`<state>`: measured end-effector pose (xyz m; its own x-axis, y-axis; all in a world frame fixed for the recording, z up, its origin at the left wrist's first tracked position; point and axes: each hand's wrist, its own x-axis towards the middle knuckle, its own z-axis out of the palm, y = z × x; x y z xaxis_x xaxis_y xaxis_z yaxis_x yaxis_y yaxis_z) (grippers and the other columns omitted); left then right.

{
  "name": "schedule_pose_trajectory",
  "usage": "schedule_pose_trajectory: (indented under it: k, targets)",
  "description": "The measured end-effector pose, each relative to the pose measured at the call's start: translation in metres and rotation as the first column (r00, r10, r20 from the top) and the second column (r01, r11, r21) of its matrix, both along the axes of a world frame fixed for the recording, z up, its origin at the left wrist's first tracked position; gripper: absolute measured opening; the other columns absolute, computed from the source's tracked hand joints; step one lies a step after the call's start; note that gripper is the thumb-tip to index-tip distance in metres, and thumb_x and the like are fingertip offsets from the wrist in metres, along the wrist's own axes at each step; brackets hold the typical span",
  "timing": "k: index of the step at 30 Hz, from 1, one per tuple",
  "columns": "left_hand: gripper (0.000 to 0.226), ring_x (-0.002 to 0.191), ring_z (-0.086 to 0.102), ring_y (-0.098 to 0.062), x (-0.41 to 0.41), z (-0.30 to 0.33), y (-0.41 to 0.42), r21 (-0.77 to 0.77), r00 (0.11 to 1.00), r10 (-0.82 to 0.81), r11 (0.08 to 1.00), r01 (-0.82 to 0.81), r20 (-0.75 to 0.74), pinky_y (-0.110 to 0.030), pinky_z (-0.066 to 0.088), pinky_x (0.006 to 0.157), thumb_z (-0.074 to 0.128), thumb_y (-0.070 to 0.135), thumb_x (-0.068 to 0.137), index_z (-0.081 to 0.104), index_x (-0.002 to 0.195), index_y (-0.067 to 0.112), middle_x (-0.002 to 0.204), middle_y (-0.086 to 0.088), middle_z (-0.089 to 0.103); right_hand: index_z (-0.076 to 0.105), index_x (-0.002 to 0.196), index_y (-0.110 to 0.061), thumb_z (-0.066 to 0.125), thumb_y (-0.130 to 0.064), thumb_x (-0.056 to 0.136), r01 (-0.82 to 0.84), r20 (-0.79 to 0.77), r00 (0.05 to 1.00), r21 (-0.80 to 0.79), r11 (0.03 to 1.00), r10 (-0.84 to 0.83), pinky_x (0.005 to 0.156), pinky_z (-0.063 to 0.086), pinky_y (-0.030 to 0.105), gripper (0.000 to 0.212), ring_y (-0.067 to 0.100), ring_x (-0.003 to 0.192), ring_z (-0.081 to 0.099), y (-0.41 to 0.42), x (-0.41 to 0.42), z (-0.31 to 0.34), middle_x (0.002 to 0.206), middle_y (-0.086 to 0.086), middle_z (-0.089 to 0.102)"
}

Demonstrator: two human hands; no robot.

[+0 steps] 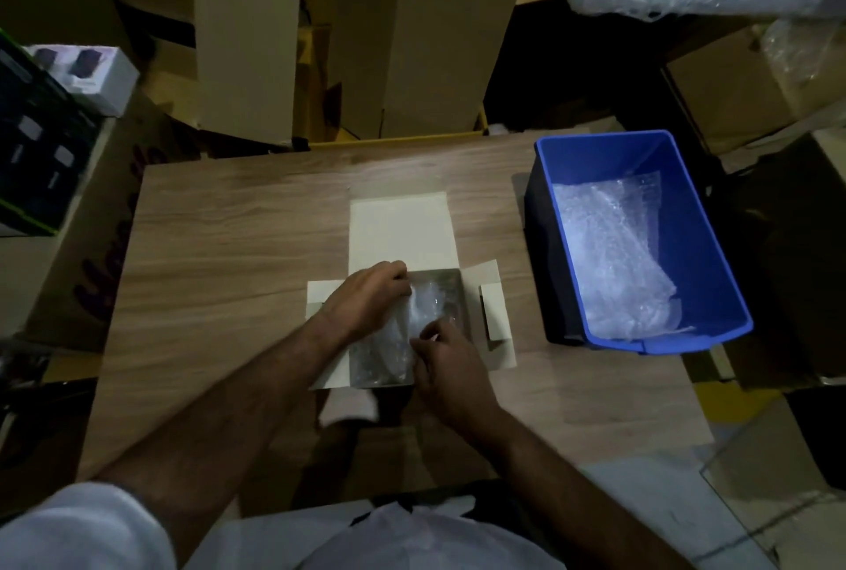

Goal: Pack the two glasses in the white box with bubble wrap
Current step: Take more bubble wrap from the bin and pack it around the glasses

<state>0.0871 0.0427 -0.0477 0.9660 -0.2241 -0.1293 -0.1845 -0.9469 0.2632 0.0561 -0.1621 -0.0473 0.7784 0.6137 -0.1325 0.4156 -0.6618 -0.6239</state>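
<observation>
Right, your white box [403, 226] lies open in the middle of the wooden table [229, 226], lid flap thrown back, and bubble wrap [423, 301] fills its well; any glasses under it are too blurred to make out. Your left hand [366, 294] curls onto the wrap's far left edge, and your right hand [446, 363] pinches it at the near side. Beside the box on the right, a blue bin [705, 249] holds more bubble wrap sheets [613, 253].

On the table [219, 249], the bin [714, 249] holding bubble wrap [613, 258] stands right of the box [398, 230]
</observation>
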Motion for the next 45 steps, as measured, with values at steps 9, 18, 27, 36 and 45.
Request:
schedule_pose_trajectory:
  k: [9, 18, 27, 36, 45]
  targets:
    - [0.025, 0.078, 0.06, -0.032, -0.006, 0.017, 0.004, 0.133, 0.992, -0.12, 0.983, 0.124, -0.037, -0.04, 0.047, 0.062, 0.054, 0.032, 0.084, 0.069, 0.089, 0.012, 0.094, -0.009, 0.065, 0.054, 0.139, -0.017, 0.062, -0.021, 0.097, -0.02, -0.003, 1.0, -0.131, 0.991, 0.019, 0.091, 0.054, 0.032, 0.043, 0.022, 0.106, 0.063, 0.014, 0.002, 0.002, 0.127, 0.007, 0.061]
    - [0.034, 0.1, 0.057, -0.028, -0.017, 0.008, 0.004, 0.106, 0.996, -0.085, 0.991, 0.086, -0.015, -0.04, 0.046, 0.079, 0.055, 0.027, 0.096, 0.065, 0.127, 0.02, 0.121, -0.007, 0.06, 0.054, 0.136, -0.016, 0.069, -0.025, 0.093, -0.076, -0.063, 0.996, -0.273, 0.959, 0.061, 0.097, 0.054, 0.041, 0.046, 0.025, 0.11, 0.061, 0.022, 0.006, -0.002, 0.132, 0.01, 0.057]
    - [0.042, 0.115, 0.05, -0.027, -0.023, 0.0, 0.0, 0.129, 0.998, -0.057, 0.99, 0.061, -0.04, -0.041, 0.042, 0.095, 0.051, 0.032, 0.099, 0.055, 0.14, 0.024, 0.134, -0.007, 0.05, 0.06, 0.127, -0.017, 0.068, -0.022, 0.094, -0.03, -0.122, 0.993, -0.222, 0.975, 0.003, 0.1, 0.052, 0.039, 0.035, 0.023, 0.111, 0.061, 0.02, 0.005, -0.004, 0.13, 0.007, 0.058]
    - [0.039, 0.127, 0.052, -0.029, -0.041, 0.009, -0.021, -0.02, 0.975, 0.204, 0.979, -0.204, 0.082, -0.045, 0.043, 0.104, 0.051, 0.028, 0.099, 0.059, 0.137, 0.021, 0.144, -0.007, 0.054, 0.056, 0.14, -0.011, 0.065, -0.022, 0.089, 0.089, 0.197, 0.976, 0.02, 0.996, -0.091, 0.102, 0.049, 0.038, 0.053, 0.028, 0.125, 0.056, -0.014, 0.021, 0.017, 0.141, 0.012, 0.057]
    - [0.045, 0.13, 0.049, -0.03, -0.009, 0.043, -0.102, -0.161, 0.929, 0.261, 0.961, -0.224, 0.263, -0.045, 0.045, 0.103, 0.048, 0.037, 0.099, 0.055, 0.139, 0.017, 0.149, -0.013, 0.047, 0.051, 0.145, -0.009, 0.058, -0.029, 0.09, 0.204, 0.372, 0.909, -0.005, 0.979, -0.188, 0.11, 0.045, 0.047, 0.059, 0.036, 0.138, 0.047, -0.09, 0.08, 0.059, 0.153, 0.021, 0.044]
